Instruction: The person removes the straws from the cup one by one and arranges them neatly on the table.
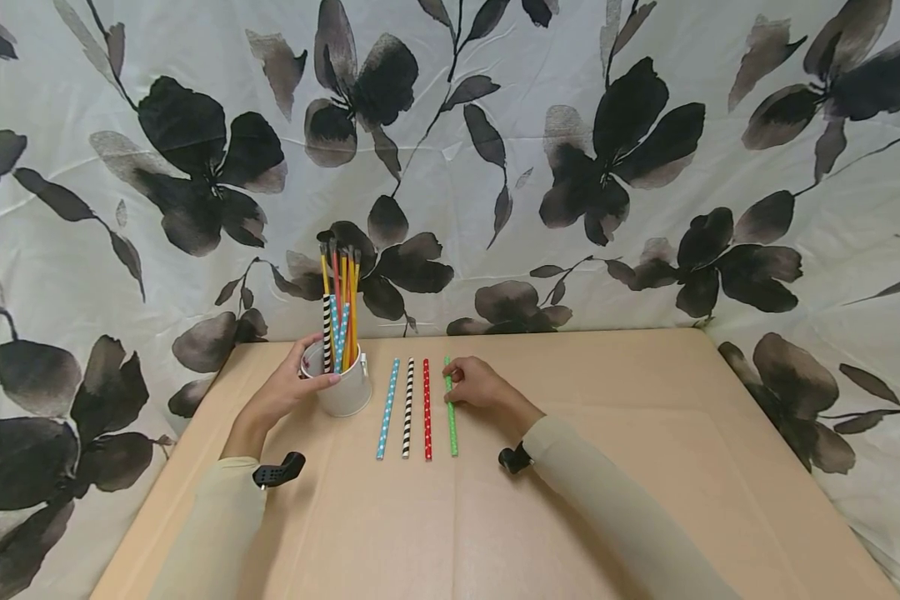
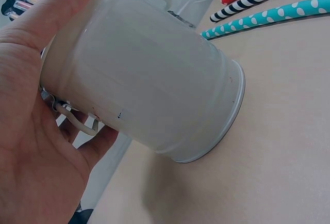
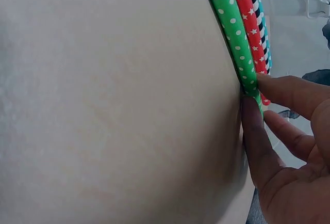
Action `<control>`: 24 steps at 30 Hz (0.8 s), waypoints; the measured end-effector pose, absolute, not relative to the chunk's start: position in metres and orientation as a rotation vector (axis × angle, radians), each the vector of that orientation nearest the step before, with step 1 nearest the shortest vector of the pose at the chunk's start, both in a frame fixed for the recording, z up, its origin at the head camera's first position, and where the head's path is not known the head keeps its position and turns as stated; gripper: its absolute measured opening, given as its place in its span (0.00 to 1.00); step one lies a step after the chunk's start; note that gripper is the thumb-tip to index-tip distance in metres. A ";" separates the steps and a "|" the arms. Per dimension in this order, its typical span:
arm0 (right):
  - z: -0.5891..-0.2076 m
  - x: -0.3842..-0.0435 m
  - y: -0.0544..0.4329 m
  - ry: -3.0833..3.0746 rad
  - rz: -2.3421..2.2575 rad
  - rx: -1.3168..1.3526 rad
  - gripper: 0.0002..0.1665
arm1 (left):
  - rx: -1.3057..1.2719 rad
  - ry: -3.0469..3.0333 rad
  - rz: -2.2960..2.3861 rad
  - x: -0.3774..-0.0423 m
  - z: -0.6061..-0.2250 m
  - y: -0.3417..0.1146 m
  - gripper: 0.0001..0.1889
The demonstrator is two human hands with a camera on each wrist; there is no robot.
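Note:
My left hand [image 1: 288, 390] grips a small white metal pail [image 1: 348, 402] at its rim, thumb across the near side. Standing in the pail are yellow and red sticks [image 1: 353, 308] with dark tips, plus blue dotted and black-and-white striped paper straws. To its right, several paper straws lie side by side: a blue dotted straw [image 1: 387, 408], a black-and-white striped straw [image 1: 408, 408], a red star-patterned straw [image 1: 427, 408] and a green straw with white dots [image 1: 453, 429]. My right hand [image 1: 483, 385] pinches the green straw near its far end, between thumb and fingers [image 3: 289, 92].
The light wooden table [image 1: 607, 392] ends at a back edge just beyond the pail. Behind hangs a white cloth [image 1: 495, 50] with dark flowers. A black camera device [image 1: 279, 471] sits on the left wrist, and another black device [image 1: 514, 458] on the right.

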State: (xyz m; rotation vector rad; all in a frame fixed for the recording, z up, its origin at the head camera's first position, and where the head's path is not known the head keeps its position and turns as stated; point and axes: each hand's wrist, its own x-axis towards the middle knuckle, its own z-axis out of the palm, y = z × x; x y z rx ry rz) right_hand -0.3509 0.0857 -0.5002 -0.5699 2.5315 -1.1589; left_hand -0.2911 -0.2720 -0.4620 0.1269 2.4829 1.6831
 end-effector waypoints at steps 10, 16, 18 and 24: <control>-0.500 -0.354 0.082 2.552 -1.118 -0.573 0.26 | 0.115 2.493 1.684 -0.293 -0.465 -0.271 0.52; -0.498 -0.352 0.082 2.565 -1.089 -0.576 0.25 | 0.123 2.492 1.693 -0.292 -0.465 -0.269 0.51; -0.497 -0.352 0.083 2.564 -1.087 -0.574 0.25 | 0.122 2.498 1.690 -0.292 -0.465 -0.269 0.51; -0.496 -0.353 0.086 2.557 -1.099 -0.585 0.23 | 0.120 2.506 1.684 -0.290 -0.465 -0.269 0.51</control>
